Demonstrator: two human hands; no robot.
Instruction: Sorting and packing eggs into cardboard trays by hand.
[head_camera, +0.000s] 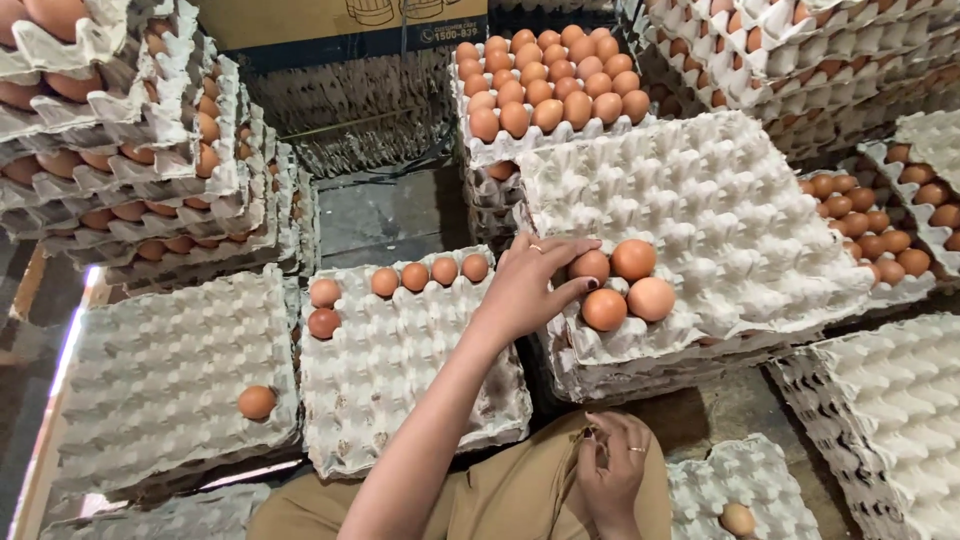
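My left hand (525, 290) reaches over a stack of grey pulp egg trays (720, 200). Its fingers and thumb close around a brown egg (591, 266), one of a small cluster at the tray's near left corner. Three other eggs (640, 285) sit right beside it. My right hand (612, 470) rests low by my lap on brown cloth, fingers curled together, with nothing visible in it. Just left of my left arm lies another tray (400, 370) with a row of several eggs (430, 272) along its far edge and two at its left.
A full tray of eggs (545, 85) stands behind. Tall stacks of filled trays rise at the left (130, 150) and top right (820, 60). A tray at the left (160, 370) holds one egg (257, 402). More trays lie right (890, 230) and below (740, 490).
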